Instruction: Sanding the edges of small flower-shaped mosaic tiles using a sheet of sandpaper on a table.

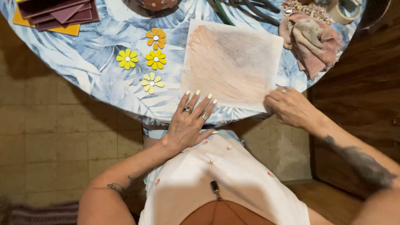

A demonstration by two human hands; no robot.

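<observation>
Two hands are seen at the near edge of a round table [104, 89] covered in a blue leaf-print cloth. One square sheet [231, 63] lies flat on the cloth, just beyond and between them. The left hand [191, 121] is laid palm down with fingers spread, its fingertips [198, 93] touching the sheet's near left corner. The right hand [290, 107] is curled at the sheet's near right corner; the edge appears to be pinched between thumb and fingers, though the actual contact is hidden under the knuckles, so the grip cannot be told for certain.

Hidden or cut off: beyond the sheet, the dark tools [246, 9] and a brown round object [157, 4] are cropped by the top of the frame and cannot be identified. A roll of tape [341, 14] beyond the right hand is partly cut off. The stack of maroon and orange sheets [58, 14], far to the left of the left hand, is also cropped.

Sheet appearance: whitish, smudged with a peach-brown tint that shades to grey toward its far right, edges left paler.

Noted nearby: four flat flower cut-outs [152, 59], yellow and orange, beyond and left of the left hand; a stained pink rag [311, 41] beyond the right hand.
</observation>
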